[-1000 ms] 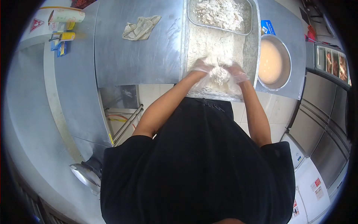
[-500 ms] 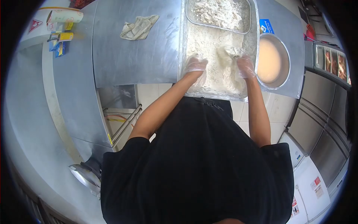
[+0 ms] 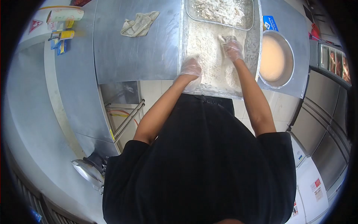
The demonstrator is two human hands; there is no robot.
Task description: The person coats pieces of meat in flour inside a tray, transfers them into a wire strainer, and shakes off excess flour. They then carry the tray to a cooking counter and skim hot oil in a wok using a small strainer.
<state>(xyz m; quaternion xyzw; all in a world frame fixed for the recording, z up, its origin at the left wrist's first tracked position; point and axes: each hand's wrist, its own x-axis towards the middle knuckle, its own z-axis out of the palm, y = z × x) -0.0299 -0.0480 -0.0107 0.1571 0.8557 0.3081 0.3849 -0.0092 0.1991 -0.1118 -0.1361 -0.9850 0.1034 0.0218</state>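
A large metal tray (image 3: 257, 46) holds a bed of white flour (image 3: 207, 48). My left hand (image 3: 191, 68), in a clear plastic glove, rests in the flour by the tray's left wall, its fingertips hidden. Farther in, toward the right, my right hand (image 3: 232, 48) wears the same kind of glove and touches the flour just below the wire basket. Flour coats its fingers, and whether they hold anything is unclear. Flour-covered pieces (image 3: 220, 11) fill the wire basket (image 3: 253, 18) at the tray's far end.
Right of the tray stands a round metal bowl (image 3: 291, 65) of pale orange liquid (image 3: 271, 59), with a blue box (image 3: 270, 23) behind it. A crumpled cloth (image 3: 140, 25) lies on the steel table (image 3: 138, 59) at left. Small packages (image 3: 67, 34) sit at the far left.
My right hand has moved away from me and to the left through the flour, closer to the wire basket. My left hand has shifted slightly left. The view has shifted a little.
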